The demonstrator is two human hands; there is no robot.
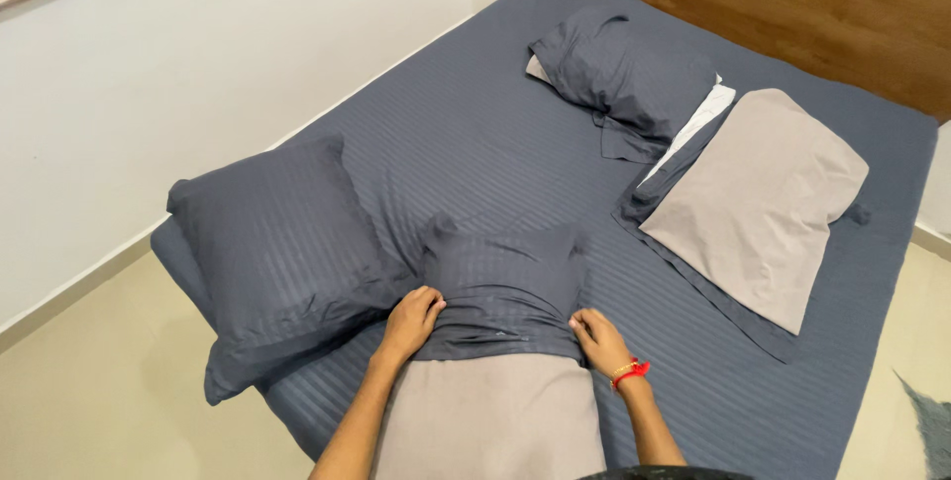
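A beige pillow [490, 419] lies at the near edge of the bed, its far half inside a dark blue striped pillowcase [500, 277]. My left hand [411, 320] grips the left side of the pillowcase's bunched open edge. My right hand [597, 338], with a red and gold band at the wrist, grips the right side of the same edge. Both hands rest on the pillow, fingers closed on the fabric.
The bed carries a dark blue striped sheet [475, 143]. A covered blue pillow [277, 242] lies at the left corner, another [624, 74] near the wooden headboard [792, 4]. A bare beige pillow [758, 198] lies on a blue pillowcase at right. White wall at left, beige floor around.
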